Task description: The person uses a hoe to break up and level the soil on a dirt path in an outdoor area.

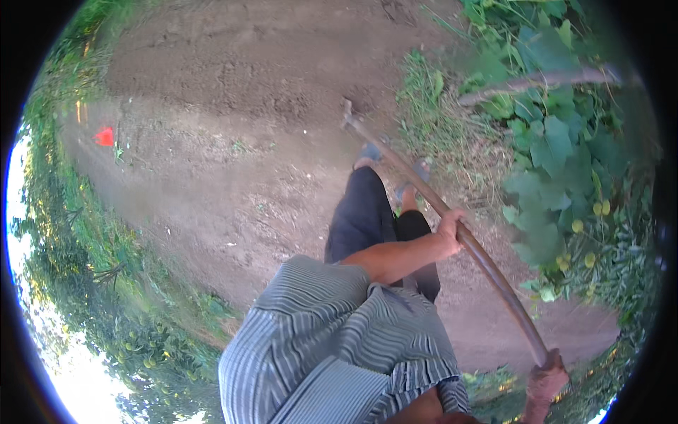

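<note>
A long-handled hoe (492, 275) with a curved wooden shaft runs slantwise in front of my body. My left hand (451, 232) is closed around the middle of the shaft. Farther back, near the shaft's rear end at the lower right, my right hand (548, 373) grips it too. The small head (348, 112) of the hoe, seen nearly edge-on, is over bare soil just beyond my feet; whether it touches the ground cannot be told. Part of the shaft crosses in front of my sandalled feet.
Brown soil (254, 175) stretches ahead and to the left. Cut grass (455, 143) and broad-leaved vines (551, 143) line the right side, with a branch (540, 84) across them. A red object (104, 137) lies at the far left, near leafy plants (148, 344).
</note>
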A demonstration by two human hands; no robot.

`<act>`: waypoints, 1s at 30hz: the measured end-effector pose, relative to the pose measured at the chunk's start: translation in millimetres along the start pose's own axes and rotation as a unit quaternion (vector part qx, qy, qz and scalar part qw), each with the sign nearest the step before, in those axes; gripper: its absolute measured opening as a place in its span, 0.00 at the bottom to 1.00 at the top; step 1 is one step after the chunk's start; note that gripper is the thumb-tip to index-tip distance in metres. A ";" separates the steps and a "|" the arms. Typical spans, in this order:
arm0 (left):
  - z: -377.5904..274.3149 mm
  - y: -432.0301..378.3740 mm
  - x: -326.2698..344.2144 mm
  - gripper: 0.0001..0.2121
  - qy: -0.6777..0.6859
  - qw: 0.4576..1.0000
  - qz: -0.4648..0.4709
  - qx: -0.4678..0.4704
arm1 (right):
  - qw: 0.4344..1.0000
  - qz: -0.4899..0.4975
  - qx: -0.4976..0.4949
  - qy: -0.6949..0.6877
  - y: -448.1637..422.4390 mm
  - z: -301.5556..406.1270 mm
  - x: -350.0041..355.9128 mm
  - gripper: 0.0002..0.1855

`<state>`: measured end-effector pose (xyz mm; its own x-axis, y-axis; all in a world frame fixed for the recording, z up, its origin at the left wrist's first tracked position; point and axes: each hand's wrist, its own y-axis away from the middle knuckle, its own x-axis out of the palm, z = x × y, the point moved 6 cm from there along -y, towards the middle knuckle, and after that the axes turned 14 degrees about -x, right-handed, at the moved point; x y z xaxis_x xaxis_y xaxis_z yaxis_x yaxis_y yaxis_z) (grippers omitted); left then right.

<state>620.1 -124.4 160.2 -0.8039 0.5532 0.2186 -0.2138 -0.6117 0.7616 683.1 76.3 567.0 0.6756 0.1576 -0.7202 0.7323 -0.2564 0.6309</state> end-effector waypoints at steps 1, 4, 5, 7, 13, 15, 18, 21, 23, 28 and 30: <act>-2.5 -3.3 -3.0 0.07 -0.002 1.000 -0.021 -0.002 | 1.000 -0.015 -0.013 -0.001 3.7 -3.5 7.9 0.10; -12.6 -25.3 -8.4 0.08 -0.042 0.999 -0.018 0.007 | 0.995 -0.088 -0.054 -0.015 13.5 -27.4 43.2 0.11; -15.7 -33.4 -17.6 0.08 -0.035 0.999 -0.024 0.026 | 0.992 -0.090 -0.083 -0.035 12.8 -36.8 54.7 0.11; -3.4 -35.7 -8.2 0.07 -0.030 0.998 -0.037 0.043 | 0.987 -0.086 -0.121 -0.069 13.6 -46.0 66.0 0.11; 22.5 -42.7 -9.9 0.07 -0.007 0.998 -0.057 0.028 | 0.985 -0.101 -0.104 -0.097 14.7 -67.4 73.3 0.08; -17.9 -57.6 -16.6 0.07 0.005 0.997 -0.075 0.008 | 0.978 -0.119 -0.114 -0.125 -15.7 -34.7 62.8 0.08; -20.6 -76.4 -12.9 0.07 -0.032 0.998 -0.034 0.050 | 0.982 -0.093 -0.095 -0.133 -18.1 -57.0 82.0 0.08; 6.0 -69.9 -13.6 0.08 -0.039 0.993 -0.086 0.072 | 0.983 -0.068 -0.075 -0.155 -10.2 -85.4 87.2 0.08; 0.9 -82.8 -26.8 0.08 -0.036 0.990 -0.096 0.095 | 0.980 -0.059 -0.076 -0.174 -17.7 -77.9 88.1 0.09; -15.3 -48.4 -44.3 0.06 -0.060 0.975 -0.179 0.120 | 0.966 -0.001 -0.095 -0.242 -29.9 -61.2 115.3 0.10; 2.3 -29.2 -48.6 0.07 -0.078 0.955 -0.260 0.118 | 0.933 0.127 -0.041 -0.335 -28.3 -81.1 146.1 0.10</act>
<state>666.7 -132.2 128.7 -0.5265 0.8364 -0.1523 -0.4158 -0.0970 0.9043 768.0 184.0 467.4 0.6437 -0.5361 -0.5461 0.5781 -0.1269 0.8060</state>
